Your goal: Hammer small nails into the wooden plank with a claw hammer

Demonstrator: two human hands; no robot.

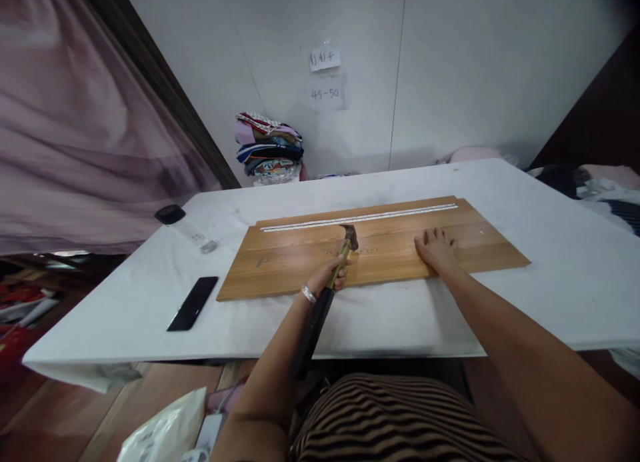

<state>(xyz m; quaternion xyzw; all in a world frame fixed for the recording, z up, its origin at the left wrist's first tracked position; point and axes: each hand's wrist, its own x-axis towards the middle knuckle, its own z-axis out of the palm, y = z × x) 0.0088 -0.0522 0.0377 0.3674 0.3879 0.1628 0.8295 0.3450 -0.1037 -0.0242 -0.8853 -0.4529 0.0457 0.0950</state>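
Observation:
My left hand [323, 277] is wrapped round the neck of a claw hammer [316, 329], just below its head. The head is over the middle of a wood-grain board [390, 265], and the black grip slants back toward me past my forearm. Whether the head touches the board I cannot tell. A short row of small dark points [369, 251], too small to tell if nails or holes, runs beside the head. On the right part of the board rests my right hand [436, 250], palm down with fingers apart.
Two thin white strips [360, 218] run along the board's far side. On the white-covered table [140, 295], a black phone [193, 303] and a clear bottle [193, 232] with a dark cap lie to the left. Folded clothes [270, 147] are stacked against the wall behind.

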